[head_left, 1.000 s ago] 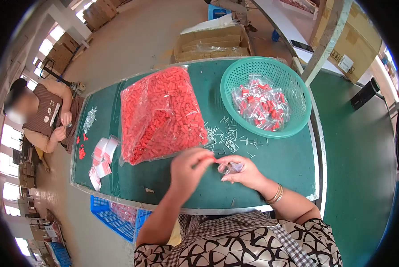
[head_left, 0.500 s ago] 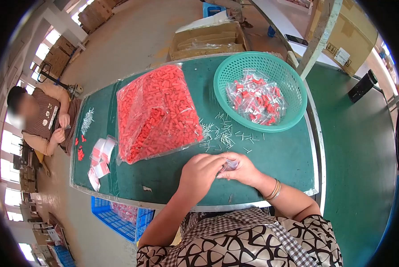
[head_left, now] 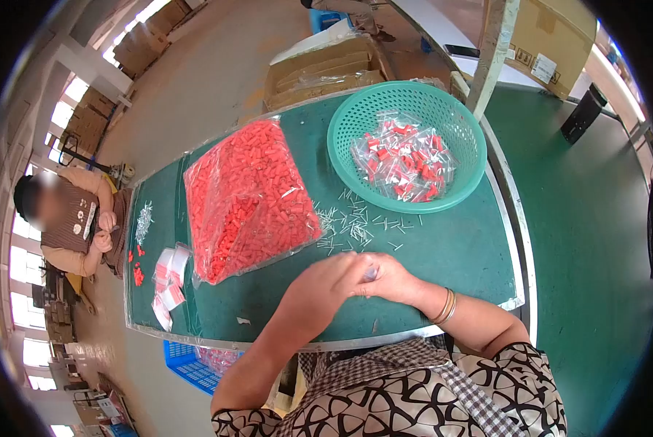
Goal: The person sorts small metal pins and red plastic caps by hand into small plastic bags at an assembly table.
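Both my hands meet over the front of the green table. My left hand and my right hand pinch a small clear plastic bag between them; only a sliver of it shows. Just beyond my hands lie several small silver screws. A large clear bag of red plastic plugs lies to the left. A teal basket holding several small filled bags stands at the back right.
Across the table's left end sits another person with a pile of screws, loose red plugs and small packets. A blue crate is under the table. Cardboard boxes stand behind it.
My hands have come closer together around the small bag, which is now almost hidden between my fingers. The red piece at my left fingertips is no longer visible.
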Tool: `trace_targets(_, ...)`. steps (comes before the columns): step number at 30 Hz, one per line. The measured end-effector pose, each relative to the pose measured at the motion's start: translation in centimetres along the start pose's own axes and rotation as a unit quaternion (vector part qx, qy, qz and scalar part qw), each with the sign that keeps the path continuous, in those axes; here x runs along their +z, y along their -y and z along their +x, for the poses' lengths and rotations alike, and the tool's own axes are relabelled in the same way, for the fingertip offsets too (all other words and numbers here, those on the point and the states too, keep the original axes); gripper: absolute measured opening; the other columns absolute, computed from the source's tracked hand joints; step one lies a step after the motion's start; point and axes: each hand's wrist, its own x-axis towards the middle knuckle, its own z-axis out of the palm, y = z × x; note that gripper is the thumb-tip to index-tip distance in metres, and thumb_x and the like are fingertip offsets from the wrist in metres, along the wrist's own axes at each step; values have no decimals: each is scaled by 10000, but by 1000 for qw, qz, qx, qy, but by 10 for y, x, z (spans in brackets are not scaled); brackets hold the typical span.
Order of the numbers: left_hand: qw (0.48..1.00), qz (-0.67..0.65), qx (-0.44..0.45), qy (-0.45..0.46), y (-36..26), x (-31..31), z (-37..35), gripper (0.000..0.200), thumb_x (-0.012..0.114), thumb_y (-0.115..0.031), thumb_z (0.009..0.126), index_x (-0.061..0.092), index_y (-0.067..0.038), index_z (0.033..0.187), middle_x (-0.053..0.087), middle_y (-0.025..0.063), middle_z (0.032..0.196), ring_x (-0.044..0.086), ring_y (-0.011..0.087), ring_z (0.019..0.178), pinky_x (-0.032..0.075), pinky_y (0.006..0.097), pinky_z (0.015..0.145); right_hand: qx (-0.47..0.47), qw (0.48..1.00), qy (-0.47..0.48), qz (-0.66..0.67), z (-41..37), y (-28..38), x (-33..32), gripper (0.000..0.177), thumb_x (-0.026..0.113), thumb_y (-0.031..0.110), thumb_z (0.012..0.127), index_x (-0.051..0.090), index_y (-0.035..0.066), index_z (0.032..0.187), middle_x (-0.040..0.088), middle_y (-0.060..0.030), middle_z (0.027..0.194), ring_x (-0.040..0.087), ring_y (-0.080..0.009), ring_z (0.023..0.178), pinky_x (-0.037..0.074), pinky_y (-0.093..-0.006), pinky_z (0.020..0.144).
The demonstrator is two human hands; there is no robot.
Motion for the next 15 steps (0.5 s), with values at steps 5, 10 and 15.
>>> trace_targets(5,983,-73,-136,-105,3,10,-15,263,673,-92,776,626,-58,1033,587,139,1111,579,327,983,467,430,850,-66,996,-56,10,1,-11,7,472,799,129,735,614,89,1167,623,-17,944,581,-95,824,523,-274,685)
trace_targets(10,959,-124,-230,-109,-12,43,-18,169,721,-107,764,666,-63,917,612,133,1044,609,297,900,493,364,777,-190,930,-138,-283,2,-5,3,521,785,142,708,598,111,1193,630,-65,908,616,-229,801,510,-341,736)
trace_targets(15,947,-159,-249,-126,-1,50,-25,101,678,-56,797,671,-26,893,646,116,954,641,235,782,507,308,670,-153,958,-115,-215,-5,6,4,473,752,171,766,588,105,1205,652,-58,875,625,-229,830,510,-326,751)
